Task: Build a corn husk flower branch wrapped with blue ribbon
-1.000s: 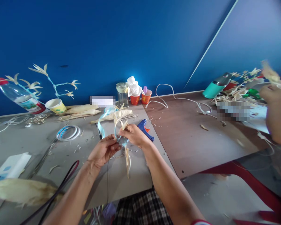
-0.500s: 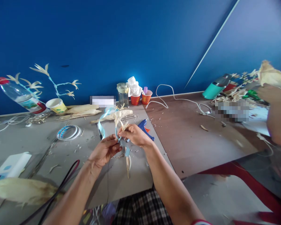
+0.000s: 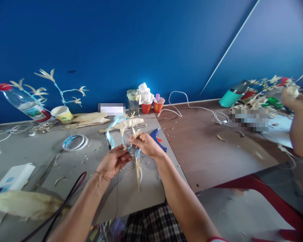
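Note:
Above the grey table, my left hand (image 3: 118, 158) has its fingers closed round a blue-wrapped stem of a corn-husk flower sprig (image 3: 137, 155). My right hand (image 3: 147, 145) pinches the sprig's other branch just under a pale husk blossom (image 3: 135, 133). Another blossom stands up from the branch at my left fingertips. Bare straw-like ends of the sprig hang below both hands. A light blue ribbon or tape (image 3: 110, 133) loops behind my left hand. A blue glue gun (image 3: 157, 139) lies right of my right hand.
Finished-looking husk flowers stand in a yellow paper cup (image 3: 62, 114), beside a tilted plastic bottle (image 3: 27, 106). Tape rolls (image 3: 75, 143) lie at left. Red cups (image 3: 158, 105), a glass jar (image 3: 133, 102) and a white cable (image 3: 187, 101) line the wall. A co-worker's hand (image 3: 296, 101) holds husk at right.
The two branches between my hands have spread apart, with the left blossom shifting left. My hands have barely moved. The co-worker's hand at right has turned, and the husk in it sits lower.

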A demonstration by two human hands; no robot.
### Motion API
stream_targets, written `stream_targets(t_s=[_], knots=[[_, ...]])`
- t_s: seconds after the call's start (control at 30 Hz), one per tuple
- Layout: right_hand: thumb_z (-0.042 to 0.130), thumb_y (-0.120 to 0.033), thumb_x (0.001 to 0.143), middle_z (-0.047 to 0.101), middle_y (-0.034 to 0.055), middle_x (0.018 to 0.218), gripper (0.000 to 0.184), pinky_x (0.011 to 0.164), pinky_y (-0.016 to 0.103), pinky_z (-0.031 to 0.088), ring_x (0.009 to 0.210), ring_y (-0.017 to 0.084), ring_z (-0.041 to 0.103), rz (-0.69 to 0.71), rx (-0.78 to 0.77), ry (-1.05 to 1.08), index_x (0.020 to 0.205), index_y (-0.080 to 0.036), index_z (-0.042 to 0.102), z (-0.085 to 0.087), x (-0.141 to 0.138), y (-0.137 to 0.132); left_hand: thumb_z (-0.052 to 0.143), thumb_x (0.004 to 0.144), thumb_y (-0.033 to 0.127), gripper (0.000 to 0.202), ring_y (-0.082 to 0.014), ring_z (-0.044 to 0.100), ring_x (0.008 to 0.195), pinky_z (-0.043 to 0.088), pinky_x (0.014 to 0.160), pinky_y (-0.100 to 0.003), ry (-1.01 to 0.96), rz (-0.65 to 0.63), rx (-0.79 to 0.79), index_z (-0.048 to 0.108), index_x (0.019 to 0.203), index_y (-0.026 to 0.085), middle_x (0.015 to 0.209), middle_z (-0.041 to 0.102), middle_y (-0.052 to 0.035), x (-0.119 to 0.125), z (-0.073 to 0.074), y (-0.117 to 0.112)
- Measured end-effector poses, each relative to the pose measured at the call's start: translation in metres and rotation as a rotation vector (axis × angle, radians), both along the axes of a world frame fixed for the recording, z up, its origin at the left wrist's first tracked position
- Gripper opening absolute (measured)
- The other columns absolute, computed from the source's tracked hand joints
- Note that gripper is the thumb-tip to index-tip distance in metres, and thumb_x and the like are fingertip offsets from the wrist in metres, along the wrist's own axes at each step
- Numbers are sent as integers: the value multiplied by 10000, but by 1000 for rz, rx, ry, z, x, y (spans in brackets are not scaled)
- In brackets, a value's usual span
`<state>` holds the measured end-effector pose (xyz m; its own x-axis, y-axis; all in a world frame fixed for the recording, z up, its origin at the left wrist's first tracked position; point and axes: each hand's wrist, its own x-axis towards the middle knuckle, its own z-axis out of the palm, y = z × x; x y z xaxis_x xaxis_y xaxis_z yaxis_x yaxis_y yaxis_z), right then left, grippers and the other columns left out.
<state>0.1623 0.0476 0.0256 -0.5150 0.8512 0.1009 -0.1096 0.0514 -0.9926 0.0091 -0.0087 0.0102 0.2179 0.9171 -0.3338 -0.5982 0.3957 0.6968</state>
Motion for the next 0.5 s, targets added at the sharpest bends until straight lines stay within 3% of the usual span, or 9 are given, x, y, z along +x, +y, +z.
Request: stream_targets(t_s=[0.5], knots=[[578, -403, 775, 484, -40, 549, 246, 523, 223, 337, 517, 93, 420, -229, 25, -75, 735, -160, 573, 0, -8, -4, 659, 719, 97, 101, -51, 361, 429, 497, 600, -221, 41, 33, 11, 567, 704, 136, 435, 389, 68, 2, 8, -2]])
